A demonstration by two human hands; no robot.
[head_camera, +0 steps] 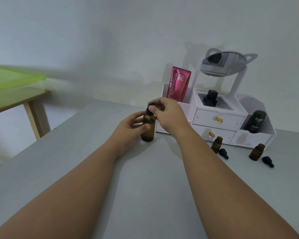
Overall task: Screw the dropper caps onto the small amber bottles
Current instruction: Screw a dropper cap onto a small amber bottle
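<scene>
**A:** What did each hand have hold of?

**B:** The right hand (167, 114) pinched the dropper cap (149, 109) from above, between thumb and fingertips. The left hand (129, 128) gripped the tall amber bottle (148, 130) around its middle, thumb across the front. Both were closed on something.

**A:** How did the cap sit on the bottle?

**B:** Directly on the neck, with its long axis in line with the bottle's. Both stood upright on the grey table (145, 187). The fingers hid the collar, so I couldn't tell whether the thread had seated.

**A:** So the twist depended on that line?

**B:** I'd judge so. The turn goes about that vertical axis, while the left hand keeps the glass from spinning.

**A:** What was left to do?

**B:** A second bottle (217, 144) and a third bottle (256, 152) stood open-necked off to the right, before the white organiser (217, 118). A second cap (223, 153) and a third cap (267, 161) lay on their sides just beside them. The right hand was the nearer one.
</scene>
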